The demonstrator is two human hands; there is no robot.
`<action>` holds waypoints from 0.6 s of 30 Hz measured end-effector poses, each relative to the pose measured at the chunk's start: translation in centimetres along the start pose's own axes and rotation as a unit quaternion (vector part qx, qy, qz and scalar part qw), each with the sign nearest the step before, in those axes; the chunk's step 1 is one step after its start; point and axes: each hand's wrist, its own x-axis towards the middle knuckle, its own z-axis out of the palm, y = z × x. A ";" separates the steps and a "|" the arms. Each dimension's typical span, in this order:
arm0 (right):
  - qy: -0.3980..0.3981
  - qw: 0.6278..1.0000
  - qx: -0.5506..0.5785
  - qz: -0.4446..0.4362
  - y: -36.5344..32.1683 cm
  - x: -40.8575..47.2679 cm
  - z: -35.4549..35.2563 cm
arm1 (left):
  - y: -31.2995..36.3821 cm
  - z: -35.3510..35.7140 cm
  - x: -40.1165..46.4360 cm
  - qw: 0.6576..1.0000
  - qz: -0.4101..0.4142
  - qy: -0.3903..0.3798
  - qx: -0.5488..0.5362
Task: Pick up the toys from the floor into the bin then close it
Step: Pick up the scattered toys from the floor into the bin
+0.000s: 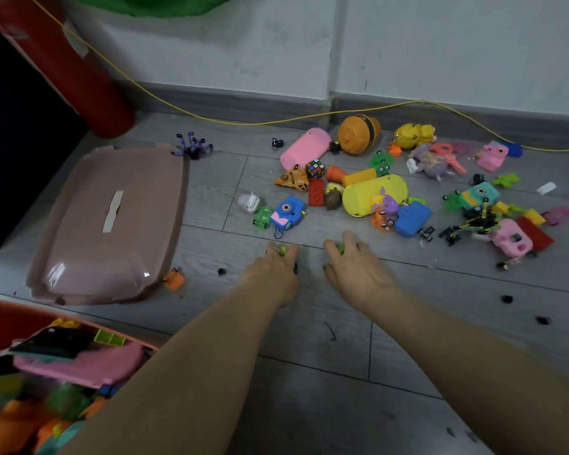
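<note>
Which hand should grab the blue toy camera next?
Probably the left hand: the blue toy camera lies just beyond its fingertips. The right hand is farther off, nearer the yellow capsule.

Both arms reach forward, left hand (273, 274) and right hand (355, 270) palm-down, fingers curled.

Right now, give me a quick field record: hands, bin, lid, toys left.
left hand: on the floor, closed over a small green toy
right hand: on the floor, over another small green toy
bin: open, lower left, already holding toys
lid: off, flat on the floor beside the bin
toys left: many, including blue camera, yellow case, pink case
</note>
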 end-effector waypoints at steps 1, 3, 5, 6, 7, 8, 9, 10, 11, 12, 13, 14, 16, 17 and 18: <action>0.001 1.000 -0.001 -0.003 0.2 -0.1 0.1 | 0.0 0.2 0.1 1.000 0.013 0.006 0.012; -0.003 1.000 0.011 0.002 0.7 -0.2 0.3 | 0.2 0.4 0.2 0.999 0.030 0.010 0.034; -0.010 0.999 0.041 0.014 1.1 -0.5 0.4 | 0.3 0.7 0.5 0.998 0.036 0.006 0.060; -0.011 0.998 0.053 0.017 1.3 -0.6 0.5 | 0.4 0.8 0.5 0.997 0.037 0.006 0.072; -0.014 0.998 0.060 0.021 1.4 -0.8 0.5 | 0.4 0.9 0.6 0.996 0.040 0.008 0.083; -0.017 0.997 0.067 0.024 1.6 -0.9 0.6 | 0.5 0.9 0.7 0.995 0.044 0.010 0.092; -0.020 0.996 0.084 0.033 1.6 -1.1 0.6 | 0.5 0.9 0.6 0.994 0.049 0.011 0.098; -0.020 0.992 0.115 0.049 1.6 -1.2 0.6 | 0.4 0.9 0.6 0.993 0.053 0.011 0.101; -0.018 0.984 0.162 0.074 1.6 -1.3 0.4 | 0.2 0.9 0.6 0.994 0.055 0.010 0.098; -0.016 0.968 0.227 0.106 1.4 -1.3 0.0 | 0.0 0.8 0.6 0.995 0.053 0.006 0.086; -0.017 0.938 0.313 0.144 1.2 -1.2 -0.4 | -0.1 0.5 0.6 0.997 0.050 0.001 0.063; -0.025 0.892 0.412 0.185 0.9 -1.1 -1.1 | -0.3 -0.1 0.5 0.998 0.048 0.000 0.034; -0.064 0.757 0.598 0.255 0.3 -0.6 -2.7 | -0.6 -2.1 0.3 0.999 0.042 -0.020 -0.021; -0.084 0.694 0.662 0.269 -0.3 -0.6 -3.7 | -1.0 -3.6 -0.1 0.998 0.037 -0.038 -0.047; -0.098 0.652 0.702 0.268 -0.7 -0.4 -4.7 | -1.3 -5.3 -0.5 0.995 0.033 -0.055 -0.073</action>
